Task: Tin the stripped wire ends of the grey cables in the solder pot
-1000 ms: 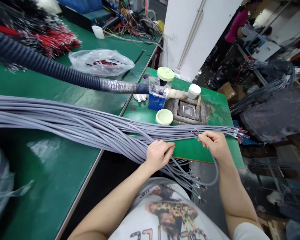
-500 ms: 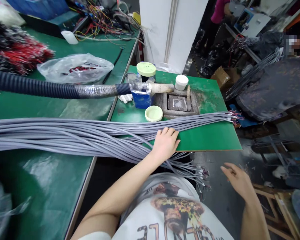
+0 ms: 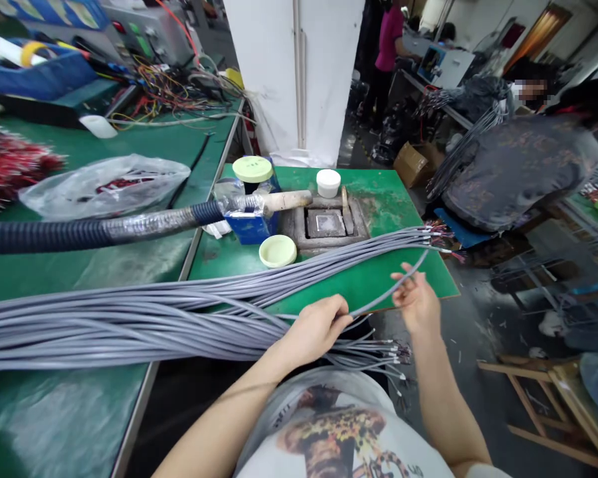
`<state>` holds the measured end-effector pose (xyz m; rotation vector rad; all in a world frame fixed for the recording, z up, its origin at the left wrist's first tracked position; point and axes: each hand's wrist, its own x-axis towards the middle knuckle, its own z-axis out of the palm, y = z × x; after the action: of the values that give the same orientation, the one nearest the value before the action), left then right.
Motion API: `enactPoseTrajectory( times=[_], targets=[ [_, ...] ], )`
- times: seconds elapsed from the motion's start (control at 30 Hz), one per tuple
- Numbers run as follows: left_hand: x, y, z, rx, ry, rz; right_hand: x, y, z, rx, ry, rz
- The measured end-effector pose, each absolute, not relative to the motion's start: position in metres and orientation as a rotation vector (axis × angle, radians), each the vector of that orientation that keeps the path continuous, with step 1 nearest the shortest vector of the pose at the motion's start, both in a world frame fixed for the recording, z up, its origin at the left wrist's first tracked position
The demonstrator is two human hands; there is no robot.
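Note:
A thick bundle of grey cables (image 3: 129,318) lies across the green bench, its stripped coloured ends (image 3: 436,234) fanned out over the small green table (image 3: 403,192). My left hand (image 3: 313,328) is closed, pinching one grey cable (image 3: 389,290) at the table's near edge. That single cable runs up to the right through the fingers of my right hand (image 3: 414,297), which grips it a short way along. More cable ends (image 3: 389,348) hang loose below the table edge, over my lap.
A black ribbed hose (image 3: 80,232) ends at a metal solder pot (image 3: 325,224), with a blue box (image 3: 246,226), pale lids (image 3: 278,251) and a white jar (image 3: 327,182) around it. A plastic bag (image 3: 104,186) and red wires (image 3: 10,166) lie left. People sit at the right.
My right hand rose from below the table edge and took hold of one grey cable. My left hand went from lying flat on the bundle to pinching that cable. The view tilted upward.

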<state>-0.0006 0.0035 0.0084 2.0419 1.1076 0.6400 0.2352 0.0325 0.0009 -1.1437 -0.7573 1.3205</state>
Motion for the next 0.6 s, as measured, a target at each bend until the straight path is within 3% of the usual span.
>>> enactPoseTrajectory(
  times=[0.13,0.2,0.37,0.6],
  targets=[
    [-0.004,-0.009,0.005,1.935,1.027,0.631,0.261,0.034,0.027,-1.111,-0.77,0.709],
    [-0.001,-0.008,0.005,1.808,1.027,0.749,0.258,0.022,0.036,-1.235,-0.991,0.613],
    [0.008,0.006,0.018,1.381,0.976,1.03,0.234,-0.009,0.038,-1.507,-1.757,0.823],
    [0.019,0.024,0.029,1.107,0.877,1.142,0.217,-0.012,0.036,-1.461,-2.032,0.897]
  ],
)
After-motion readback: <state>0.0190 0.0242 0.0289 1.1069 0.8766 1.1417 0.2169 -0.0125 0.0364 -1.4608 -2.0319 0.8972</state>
